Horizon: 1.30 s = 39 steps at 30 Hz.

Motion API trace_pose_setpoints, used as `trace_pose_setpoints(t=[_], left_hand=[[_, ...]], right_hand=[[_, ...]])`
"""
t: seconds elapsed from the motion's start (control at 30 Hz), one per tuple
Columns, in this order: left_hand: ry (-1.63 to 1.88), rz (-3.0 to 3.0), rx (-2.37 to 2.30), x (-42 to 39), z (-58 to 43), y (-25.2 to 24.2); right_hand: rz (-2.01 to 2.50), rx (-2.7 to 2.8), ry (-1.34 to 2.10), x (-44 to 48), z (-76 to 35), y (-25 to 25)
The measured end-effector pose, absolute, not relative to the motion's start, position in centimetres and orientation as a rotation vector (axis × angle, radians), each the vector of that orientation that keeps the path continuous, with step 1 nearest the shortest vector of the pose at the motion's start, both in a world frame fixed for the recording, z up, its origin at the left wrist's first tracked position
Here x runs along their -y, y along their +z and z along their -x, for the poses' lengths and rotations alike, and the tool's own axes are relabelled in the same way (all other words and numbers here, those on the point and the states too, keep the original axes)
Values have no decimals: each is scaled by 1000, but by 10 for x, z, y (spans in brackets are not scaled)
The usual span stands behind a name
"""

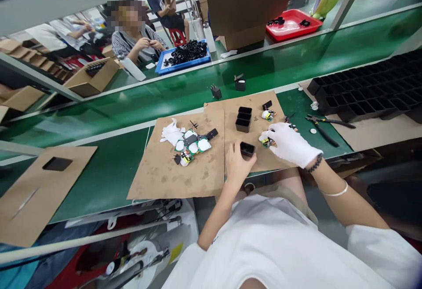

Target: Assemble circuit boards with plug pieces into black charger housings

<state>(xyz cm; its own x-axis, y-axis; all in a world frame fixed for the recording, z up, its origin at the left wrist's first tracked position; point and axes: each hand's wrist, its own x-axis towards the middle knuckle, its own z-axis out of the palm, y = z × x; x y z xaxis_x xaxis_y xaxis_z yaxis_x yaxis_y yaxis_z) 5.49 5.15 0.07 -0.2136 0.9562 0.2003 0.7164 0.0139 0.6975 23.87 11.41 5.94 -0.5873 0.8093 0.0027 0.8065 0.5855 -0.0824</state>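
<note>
My bare left hand (238,164) is closed on a small black plastic housing (247,149) resting on a brown cardboard sheet (260,104). My right hand (289,143), in a white glove, pinches a small circuit board (265,142) just right of that housing. Behind them stand three more black housings in a row (244,119). Another circuit board (268,115) and a small black part (267,105) lie further back on the same sheet.
A second cardboard sheet (165,175) carries several circuit boards (193,146) and a white glove (171,133). Pliers (325,126) lie right of my hands, beside black compartment trays (369,91). Across the green conveyor (165,95) a seated person faces a blue tray of black parts (184,56).
</note>
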Motion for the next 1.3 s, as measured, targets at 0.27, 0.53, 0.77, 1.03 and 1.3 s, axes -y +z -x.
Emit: trace_pose_setpoints(t=[0.27, 0.53, 0.77, 1.03, 1.3], left_hand=[[1090, -1724, -1784, -30, -58, -20], [1241, -1560, -1591, -23, -52, -22], [1316, -1356, -1509, -8, -51, 4], [1439, -1395, -1428, 0, -59, 31], [1562, -1756, -1371, 18, -51, 52]], right_hand=[[2015, 2477, 196, -111, -197, 42], [1582, 1795, 1141, -143, -232, 45], [1008, 1057, 1656, -96, -255, 35], [768, 567, 1882, -57, -239, 59], [755, 645, 1932, -27, -258, 74]])
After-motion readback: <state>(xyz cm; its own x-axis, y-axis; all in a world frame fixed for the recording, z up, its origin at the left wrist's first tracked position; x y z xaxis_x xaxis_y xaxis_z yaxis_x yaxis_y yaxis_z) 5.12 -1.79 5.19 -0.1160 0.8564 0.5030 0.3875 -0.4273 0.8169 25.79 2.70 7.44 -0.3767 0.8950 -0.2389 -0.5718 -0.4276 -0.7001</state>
